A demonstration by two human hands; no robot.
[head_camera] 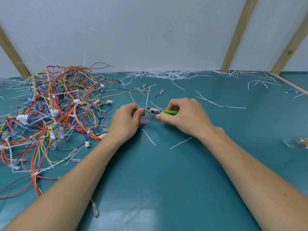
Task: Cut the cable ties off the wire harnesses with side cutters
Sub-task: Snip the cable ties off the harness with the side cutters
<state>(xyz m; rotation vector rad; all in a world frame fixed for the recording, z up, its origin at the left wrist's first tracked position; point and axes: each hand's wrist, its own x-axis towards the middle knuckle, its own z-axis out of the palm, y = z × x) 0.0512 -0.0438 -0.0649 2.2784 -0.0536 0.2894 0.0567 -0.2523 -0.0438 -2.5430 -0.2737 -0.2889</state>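
My left hand (127, 116) pinches a small harness of red and dark wires (147, 119) at the middle of the teal mat. A white cable tie (148, 99) stands up from the pinched spot. My right hand (185, 114) grips green-handled side cutters (165, 112). Their metal jaws point left and touch the harness just beside my left fingertips. A dark wire with a clear terminal (161, 92) rises behind the jaws.
A big tangled pile of coloured wire harnesses (55, 107) with white ties covers the left of the mat (166, 172). Several cut tie strips (166, 75) lie along the back wall and scattered on the right. Two strips (149, 137) lie near my wrists.
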